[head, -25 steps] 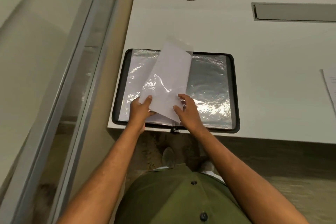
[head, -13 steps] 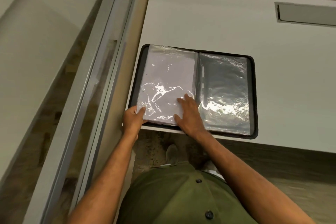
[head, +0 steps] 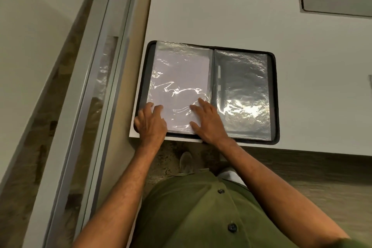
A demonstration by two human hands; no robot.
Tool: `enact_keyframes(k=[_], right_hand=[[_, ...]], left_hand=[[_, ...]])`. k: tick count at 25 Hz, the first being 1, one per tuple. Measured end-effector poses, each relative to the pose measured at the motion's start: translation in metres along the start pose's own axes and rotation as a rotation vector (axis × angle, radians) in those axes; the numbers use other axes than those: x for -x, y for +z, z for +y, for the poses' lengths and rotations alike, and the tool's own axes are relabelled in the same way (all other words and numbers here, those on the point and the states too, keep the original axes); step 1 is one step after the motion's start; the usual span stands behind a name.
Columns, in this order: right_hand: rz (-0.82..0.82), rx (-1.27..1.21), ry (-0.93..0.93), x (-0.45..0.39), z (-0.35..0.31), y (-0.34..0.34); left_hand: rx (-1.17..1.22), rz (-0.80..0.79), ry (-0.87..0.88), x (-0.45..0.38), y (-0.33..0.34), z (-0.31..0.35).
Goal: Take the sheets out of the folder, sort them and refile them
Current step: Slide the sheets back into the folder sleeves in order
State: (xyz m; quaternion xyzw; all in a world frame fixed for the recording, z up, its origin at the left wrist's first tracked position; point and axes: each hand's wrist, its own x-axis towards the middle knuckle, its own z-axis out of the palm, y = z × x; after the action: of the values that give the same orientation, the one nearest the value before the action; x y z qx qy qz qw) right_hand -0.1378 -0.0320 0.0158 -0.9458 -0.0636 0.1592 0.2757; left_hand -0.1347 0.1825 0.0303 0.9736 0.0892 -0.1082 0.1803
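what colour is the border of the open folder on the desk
Black: the open folder's rounded border frames the clear plastic sleeves, seen in the head view.

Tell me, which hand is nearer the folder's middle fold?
Right. The right hand lies flat on the left-hand sleeve, fingertips just beside the fold. The left hand rests at the folder's outer left edge.

Single head cam, steep downward look, close over desk (head: 221, 16) edge.
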Motion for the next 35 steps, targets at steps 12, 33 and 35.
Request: enact_keyframes(k=[12, 33, 35], right_hand=[[0.293, -0.106, 0.192, 0.054, 0.122, -0.085], [0.556, -0.115, 0.585, 0.274, 0.546, -0.309], [0.563, -0.132, 0.622, 0.278, 0.569, -0.319]], left_hand=[[0.094, -0.252, 0.496, -0.017, 0.036, 0.16], [0.014, -0.492, 0.777, 0.109, 0.239, 0.67], [-0.038, -0.503, 0.767, 0.11, 0.252, 0.691]])
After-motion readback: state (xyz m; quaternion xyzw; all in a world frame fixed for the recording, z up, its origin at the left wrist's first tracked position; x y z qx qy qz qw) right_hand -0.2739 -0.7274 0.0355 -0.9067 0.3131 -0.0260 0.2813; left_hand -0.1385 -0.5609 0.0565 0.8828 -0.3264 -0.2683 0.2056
